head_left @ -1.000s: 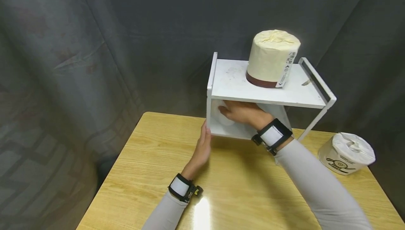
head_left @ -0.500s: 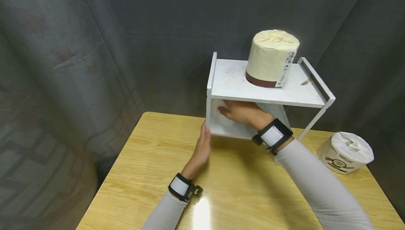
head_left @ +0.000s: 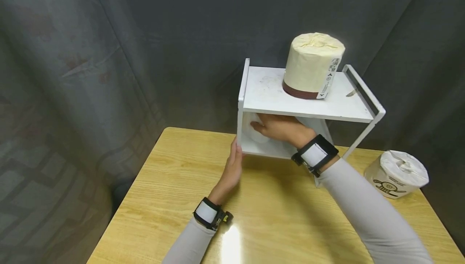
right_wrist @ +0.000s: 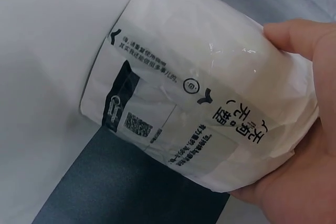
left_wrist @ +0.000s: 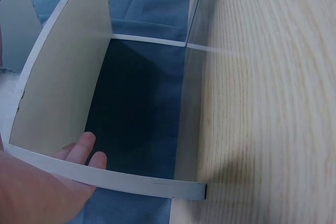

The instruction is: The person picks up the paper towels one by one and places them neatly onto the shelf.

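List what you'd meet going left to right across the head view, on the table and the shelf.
Left hand → right hand inside the shelf → cream roll on top → white roll on the table.

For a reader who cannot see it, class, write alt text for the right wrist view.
The right hand grips a white wrapped toilet paper roll printed with black text, symbols and a small code. The roll is held inside a white shelf, close to its pale inner wall, and a dark surface shows below the roll.
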{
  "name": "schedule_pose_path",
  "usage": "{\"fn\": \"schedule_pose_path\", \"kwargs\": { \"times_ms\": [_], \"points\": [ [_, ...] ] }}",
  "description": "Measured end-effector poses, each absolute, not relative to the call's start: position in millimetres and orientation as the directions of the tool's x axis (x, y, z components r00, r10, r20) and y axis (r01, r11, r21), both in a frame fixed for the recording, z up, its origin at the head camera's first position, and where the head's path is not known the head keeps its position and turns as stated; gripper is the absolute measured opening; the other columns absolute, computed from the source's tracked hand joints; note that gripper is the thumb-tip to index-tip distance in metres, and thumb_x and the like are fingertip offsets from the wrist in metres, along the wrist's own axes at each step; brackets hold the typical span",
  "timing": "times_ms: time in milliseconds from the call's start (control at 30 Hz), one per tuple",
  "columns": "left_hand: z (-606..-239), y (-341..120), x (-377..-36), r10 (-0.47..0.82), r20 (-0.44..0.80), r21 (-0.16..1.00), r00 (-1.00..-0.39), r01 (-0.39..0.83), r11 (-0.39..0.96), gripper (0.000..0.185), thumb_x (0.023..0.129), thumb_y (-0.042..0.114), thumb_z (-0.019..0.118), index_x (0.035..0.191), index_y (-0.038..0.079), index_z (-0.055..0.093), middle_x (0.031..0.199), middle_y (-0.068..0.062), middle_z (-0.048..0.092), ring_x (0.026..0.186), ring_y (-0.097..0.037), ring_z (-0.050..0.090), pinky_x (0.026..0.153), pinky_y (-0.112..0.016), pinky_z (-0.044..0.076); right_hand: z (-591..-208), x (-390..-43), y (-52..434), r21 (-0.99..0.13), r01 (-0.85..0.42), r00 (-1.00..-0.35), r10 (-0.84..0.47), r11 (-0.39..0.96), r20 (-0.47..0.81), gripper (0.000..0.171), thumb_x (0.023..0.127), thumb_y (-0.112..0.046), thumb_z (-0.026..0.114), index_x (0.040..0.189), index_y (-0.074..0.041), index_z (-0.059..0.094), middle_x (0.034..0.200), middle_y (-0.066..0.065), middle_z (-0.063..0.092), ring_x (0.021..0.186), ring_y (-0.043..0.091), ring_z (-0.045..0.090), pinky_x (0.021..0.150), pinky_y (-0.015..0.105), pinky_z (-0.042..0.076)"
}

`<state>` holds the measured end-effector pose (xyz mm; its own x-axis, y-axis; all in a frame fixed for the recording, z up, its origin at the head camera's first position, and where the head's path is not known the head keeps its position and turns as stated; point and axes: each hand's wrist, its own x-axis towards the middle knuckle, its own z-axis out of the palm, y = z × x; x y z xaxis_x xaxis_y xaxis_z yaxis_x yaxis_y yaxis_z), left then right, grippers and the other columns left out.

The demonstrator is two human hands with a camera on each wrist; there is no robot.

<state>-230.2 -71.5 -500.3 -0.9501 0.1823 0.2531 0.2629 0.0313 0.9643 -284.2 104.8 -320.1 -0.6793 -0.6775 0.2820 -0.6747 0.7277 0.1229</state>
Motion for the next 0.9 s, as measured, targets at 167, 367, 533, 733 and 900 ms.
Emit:
{"fn": "schedule_pose_path", "kwargs": {
  "times_ms": [167, 367, 533, 733, 900],
  "points": [
    [-500, -71, -231, 0.176, 0.238, 0.967, -0.955, 0.249, 0.045, 0.059, 0.118, 0.043, 0.019, 0.172, 0.021, 0.006, 0.175, -0.012, 0.02, 0.158, -0.031, 0.028, 0.126, -0.053, 0.032, -321, -284, 107, 0.175, -0.688, -0.643, -0.703, 0.705, 0.306, 0.082, 0.1, -0.043, 0.07, 0.164, -0.007, 0.034, 0.169, 0.026, 0.025, 0.155, 0.04, 0.024, 0.13, 0.058, 0.013],
    [-500, -71, -230, 0.175, 0.231, 0.968, -0.957, 0.245, 0.062, 0.062, 0.116, 0.05, 0.019, 0.171, 0.024, 0.006, 0.175, -0.009, 0.021, 0.158, -0.028, 0.029, 0.126, -0.051, 0.033, -321, -279, 111, 0.3, -0.681, -0.577, -0.742, 0.668, 0.342, 0.082, 0.101, -0.046, 0.068, 0.162, -0.002, 0.036, 0.167, 0.029, 0.029, 0.154, 0.041, 0.028, 0.13, 0.054, 0.017],
    [-499, -71, -230, 0.178, 0.252, 0.963, -0.951, 0.265, 0.055, 0.062, 0.117, 0.048, 0.018, 0.172, 0.022, 0.006, 0.174, -0.011, 0.022, 0.157, -0.03, 0.03, 0.125, -0.054, 0.034, -323, -275, 115, 0.327, -0.676, -0.558, -0.748, 0.661, 0.359, 0.08, 0.103, -0.046, 0.066, 0.161, 0.001, 0.037, 0.166, 0.031, 0.029, 0.154, 0.04, 0.029, 0.13, 0.05, 0.02],
    [-499, -71, -230, 0.179, 0.231, 0.968, -0.956, 0.245, 0.058, 0.064, 0.115, 0.054, 0.019, 0.171, 0.026, 0.005, 0.174, -0.009, 0.022, 0.157, -0.027, 0.029, 0.126, -0.05, 0.033, -326, -270, 119, 0.273, -0.695, -0.565, -0.74, 0.665, 0.365, 0.079, 0.104, -0.045, 0.066, 0.163, -0.001, 0.037, 0.169, 0.029, 0.026, 0.156, 0.038, 0.03, 0.13, 0.049, 0.022],
    [-499, -71, -229, 0.178, 0.225, 0.969, -0.958, 0.238, 0.058, 0.065, 0.115, 0.056, 0.019, 0.171, 0.027, 0.005, 0.174, -0.008, 0.021, 0.157, -0.027, 0.029, 0.126, -0.05, 0.033, -330, -265, 122, 0.191, -0.709, -0.588, -0.719, 0.679, 0.371, 0.076, 0.105, -0.044, 0.066, 0.164, -0.007, 0.037, 0.169, 0.027, 0.029, 0.153, 0.035, 0.037, 0.126, 0.049, 0.032]
  ]
}}
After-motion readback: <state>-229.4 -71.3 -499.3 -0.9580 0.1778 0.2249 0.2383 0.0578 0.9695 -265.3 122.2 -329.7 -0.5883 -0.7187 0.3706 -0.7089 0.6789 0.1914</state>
